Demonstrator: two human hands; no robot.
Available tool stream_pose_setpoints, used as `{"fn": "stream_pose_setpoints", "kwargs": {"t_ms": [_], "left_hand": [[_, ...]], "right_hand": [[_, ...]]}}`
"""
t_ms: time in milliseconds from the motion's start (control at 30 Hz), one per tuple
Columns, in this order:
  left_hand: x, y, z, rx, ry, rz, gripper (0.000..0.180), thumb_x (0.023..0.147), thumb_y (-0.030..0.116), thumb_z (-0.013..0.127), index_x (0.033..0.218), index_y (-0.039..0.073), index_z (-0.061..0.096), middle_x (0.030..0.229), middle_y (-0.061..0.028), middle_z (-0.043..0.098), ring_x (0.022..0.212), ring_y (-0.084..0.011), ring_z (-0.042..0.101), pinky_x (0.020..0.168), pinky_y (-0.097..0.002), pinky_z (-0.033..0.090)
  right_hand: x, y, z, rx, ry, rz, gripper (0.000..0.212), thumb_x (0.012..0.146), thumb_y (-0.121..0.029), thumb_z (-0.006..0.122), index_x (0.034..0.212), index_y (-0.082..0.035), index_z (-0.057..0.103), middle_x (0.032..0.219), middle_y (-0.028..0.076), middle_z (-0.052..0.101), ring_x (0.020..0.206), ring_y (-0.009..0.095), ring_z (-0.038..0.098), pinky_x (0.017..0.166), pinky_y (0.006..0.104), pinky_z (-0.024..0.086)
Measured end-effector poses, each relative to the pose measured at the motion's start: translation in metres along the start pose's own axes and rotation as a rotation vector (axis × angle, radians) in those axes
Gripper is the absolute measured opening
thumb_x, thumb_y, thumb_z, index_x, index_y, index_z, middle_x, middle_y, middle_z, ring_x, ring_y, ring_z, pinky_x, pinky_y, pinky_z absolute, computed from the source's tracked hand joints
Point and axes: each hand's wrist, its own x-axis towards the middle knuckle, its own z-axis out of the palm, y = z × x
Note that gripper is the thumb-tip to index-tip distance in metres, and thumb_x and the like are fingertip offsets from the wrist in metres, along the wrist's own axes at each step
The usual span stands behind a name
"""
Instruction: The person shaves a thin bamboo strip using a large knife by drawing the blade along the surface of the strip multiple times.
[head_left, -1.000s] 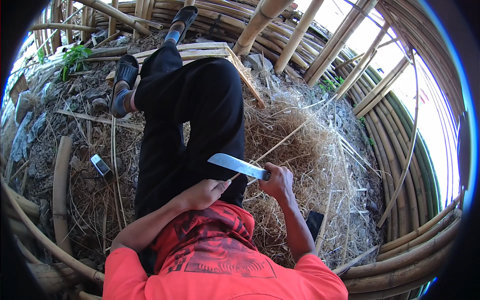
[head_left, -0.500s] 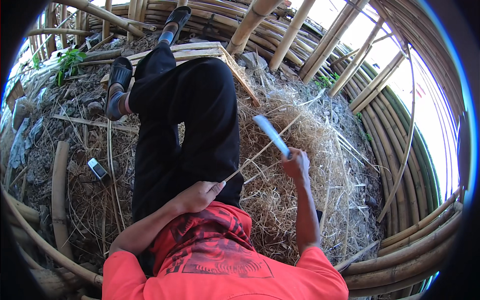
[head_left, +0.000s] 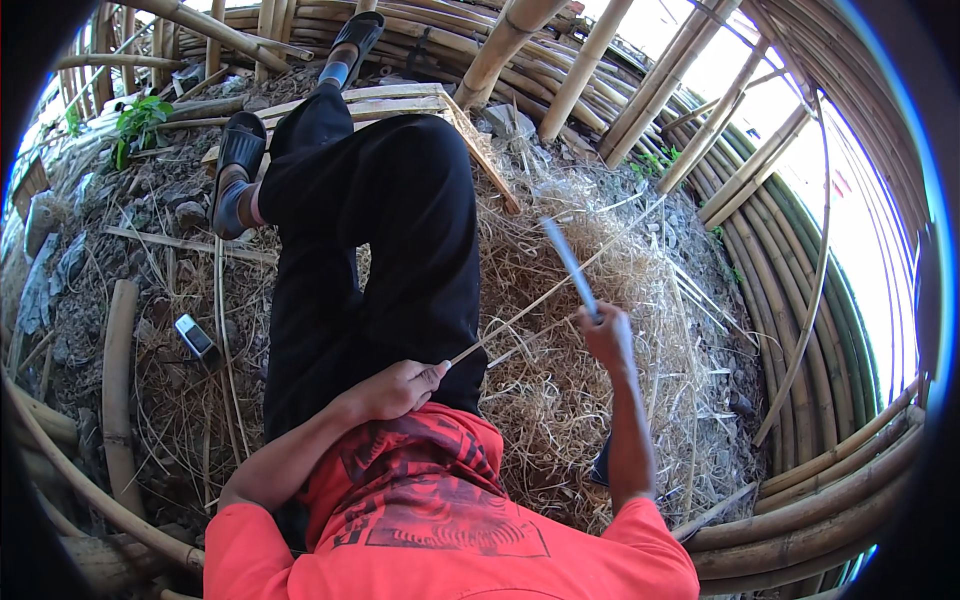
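Observation:
My left hand (head_left: 398,388) rests at my lap and pinches the near end of a thin bamboo strip (head_left: 540,298). The strip slants away to the upper right, past my knee and over the shavings. On the right, my right hand (head_left: 606,336) is closed round the handle of a knife (head_left: 572,264). Its long pale blade, slightly blurred, points up and to the left and crosses the strip in the view; I cannot tell whether they touch. Black trousers (head_left: 385,220) cover my bent legs beside the strip.
Curly bamboo shavings (head_left: 560,420) cover the ground to the right. A small phone-like device (head_left: 194,336) lies at left near a bamboo pole (head_left: 119,390). Upright poles (head_left: 585,70) and stacked bamboo (head_left: 800,390) border the right side. A wooden frame (head_left: 400,100) lies under my legs.
My right hand has moved right and slightly nearer with the knife, whose blade now stands steeper and edge-on. My left hand stays at my lap, holding the strip.

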Motion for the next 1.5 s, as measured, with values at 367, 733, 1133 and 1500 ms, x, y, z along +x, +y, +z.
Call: {"fn": "stream_pose_setpoints", "kwargs": {"t_ms": [367,733,1133,1500], "left_hand": [[-0.015,0.035,-0.010,-0.196,-0.130,-0.025,0.052,0.108,0.050,0.033,0.105,0.005,0.059,0.057,0.0074,0.033,0.048,-0.0030,0.024,0.045,-0.0219,0.022],[-0.026,0.044,-0.009,-0.354,-0.229,-0.064,0.043,0.108,0.047,0.038,0.111,0.008,0.057,0.063,0.0066,0.035,0.050,-0.0021,0.025,0.043,-0.0208,0.019],[-0.039,0.035,-0.010,-0.131,-0.073,0.049,0.031,0.109,0.032,0.045,0.111,0.004,0.059,0.071,0.0054,0.044,0.058,-0.0020,0.038,0.054,-0.0191,0.034],[-0.042,0.033,0.001,0.121,0.138,0.208,0.034,0.105,0.017,0.054,0.133,-0.002,0.055,0.089,0.0005,0.060,0.081,-0.0090,0.052,0.075,-0.0249,0.046]], "right_hand": [[-0.074,-0.074,0.053,0.659,-0.097,-0.098,0.023,0.092,-0.027,0.069,0.094,-0.005,0.064,0.055,0.002,0.050,0.047,0.012,0.050,0.046,0.0300,0.038],[-0.071,-0.113,0.032,1.504,0.018,-0.022,0.011,0.097,-0.013,0.066,0.096,-0.005,0.058,0.053,-0.006,0.037,0.040,0.004,0.031,0.040,0.0222,0.025],[-0.074,-0.121,0.036,1.546,0.063,-0.004,0.015,0.097,-0.015,0.068,0.088,-0.007,0.059,0.052,-0.007,0.035,0.040,0.004,0.031,0.040,0.0223,0.023],[-0.111,-0.118,0.047,1.149,-0.221,-0.150,0.038,0.099,-0.024,0.065,0.124,-0.006,0.042,0.061,-0.002,0.051,0.046,0.004,0.043,0.040,0.0211,0.028]]}}
